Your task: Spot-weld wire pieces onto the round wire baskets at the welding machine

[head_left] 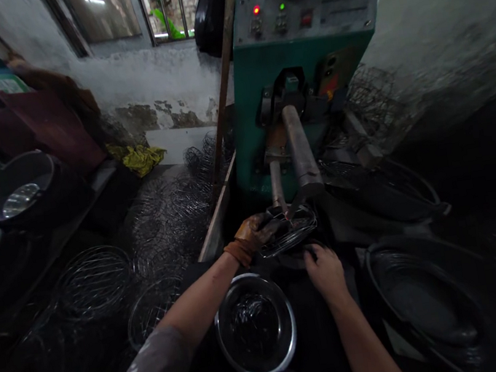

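My left hand (pixel 255 231), in a worn brown-orange glove, is closed on the left edge of a round wire rack (pixel 288 239). The rack sits tilted at the tips of a spot welder's two electrode arms, below the thick upper arm (pixel 303 153) and by the thinner arm (pixel 277 183). A small reddish glow shows at the contact point. My bare right hand (pixel 325 267) is just below and right of the rack, fingers curled together; what they hold, if anything, is too dark to make out. Beneath my forearms is a shiny metal bowl (pixel 256 324) with small wire pieces inside.
The green welding machine (pixel 302 47) stands ahead, red and green lights lit. Tangled wire pieces (pixel 163 211) and wire racks (pixel 96 274) heap up at the left. A large dark basin (pixel 424 302) is on the right, a black pot (pixel 19 186) far left. A wooden board leans beside the machine.
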Motion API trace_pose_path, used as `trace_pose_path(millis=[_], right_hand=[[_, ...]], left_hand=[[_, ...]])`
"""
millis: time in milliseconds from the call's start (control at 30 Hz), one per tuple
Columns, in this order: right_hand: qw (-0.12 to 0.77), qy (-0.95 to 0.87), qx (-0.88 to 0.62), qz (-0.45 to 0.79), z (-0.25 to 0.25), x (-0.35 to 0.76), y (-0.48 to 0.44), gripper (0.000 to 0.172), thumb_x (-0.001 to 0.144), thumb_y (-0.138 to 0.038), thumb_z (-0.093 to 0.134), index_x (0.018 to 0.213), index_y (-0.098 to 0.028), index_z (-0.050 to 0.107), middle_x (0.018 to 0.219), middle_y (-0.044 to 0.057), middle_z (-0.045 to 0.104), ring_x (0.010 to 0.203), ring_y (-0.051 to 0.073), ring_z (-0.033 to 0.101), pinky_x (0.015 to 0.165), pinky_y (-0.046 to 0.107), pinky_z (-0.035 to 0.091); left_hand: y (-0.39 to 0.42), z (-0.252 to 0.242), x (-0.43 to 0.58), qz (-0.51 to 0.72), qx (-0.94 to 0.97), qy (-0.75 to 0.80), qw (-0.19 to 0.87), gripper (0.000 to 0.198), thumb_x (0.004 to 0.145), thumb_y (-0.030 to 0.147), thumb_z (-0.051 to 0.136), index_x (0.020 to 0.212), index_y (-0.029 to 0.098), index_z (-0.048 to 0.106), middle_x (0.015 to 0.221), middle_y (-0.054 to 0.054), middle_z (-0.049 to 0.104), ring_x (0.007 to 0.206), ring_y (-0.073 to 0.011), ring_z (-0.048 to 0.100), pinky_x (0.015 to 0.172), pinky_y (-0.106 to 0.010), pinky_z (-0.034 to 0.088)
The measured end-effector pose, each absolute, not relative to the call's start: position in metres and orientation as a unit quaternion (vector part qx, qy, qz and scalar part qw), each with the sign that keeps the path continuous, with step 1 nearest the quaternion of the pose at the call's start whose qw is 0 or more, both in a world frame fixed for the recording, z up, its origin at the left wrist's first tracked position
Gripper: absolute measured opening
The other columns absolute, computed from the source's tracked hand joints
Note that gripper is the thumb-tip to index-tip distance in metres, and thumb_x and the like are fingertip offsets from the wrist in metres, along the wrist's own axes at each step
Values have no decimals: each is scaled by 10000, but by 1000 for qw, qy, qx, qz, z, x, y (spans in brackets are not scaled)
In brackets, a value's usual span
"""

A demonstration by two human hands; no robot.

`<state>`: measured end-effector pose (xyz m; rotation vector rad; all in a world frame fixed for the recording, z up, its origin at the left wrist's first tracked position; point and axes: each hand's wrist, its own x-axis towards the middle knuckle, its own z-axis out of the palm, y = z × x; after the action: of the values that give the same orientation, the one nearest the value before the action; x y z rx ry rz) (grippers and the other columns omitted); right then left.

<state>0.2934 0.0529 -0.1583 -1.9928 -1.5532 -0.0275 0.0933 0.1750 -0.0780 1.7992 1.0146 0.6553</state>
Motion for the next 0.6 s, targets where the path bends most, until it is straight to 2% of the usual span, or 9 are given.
trace_pose_path(millis=[167,400,600], right_hand=[[305,-580,-755,-11,-159,294,51,322,881,-303,451,966,-151,722,923,162,734,889,303,649,869,438,511],[299,-584,-755,5,-158,295,56,285,879,-251,460,958,-169,721,945,152,743,917,291,659,898,425,510],[263,-576,-773,34,-151,294,54,319,893,-253,456,995,-135,734,993,175,760,947,301,697,920,425,526]], left_hand=[[176,-82,94,271,735,413,465,346,930,415,602,1068,139,759,977,-54,762,889,-184,687,717,-225,492],[178,-90,97,276,734,419,459,412,924,466,609,1114,134,762,937,-48,756,876,-189,669,683,-222,493],[174,-85,96,300,709,403,494,383,909,444,640,1108,142,766,1023,-63,767,923,-192,692,789,-239,537]])
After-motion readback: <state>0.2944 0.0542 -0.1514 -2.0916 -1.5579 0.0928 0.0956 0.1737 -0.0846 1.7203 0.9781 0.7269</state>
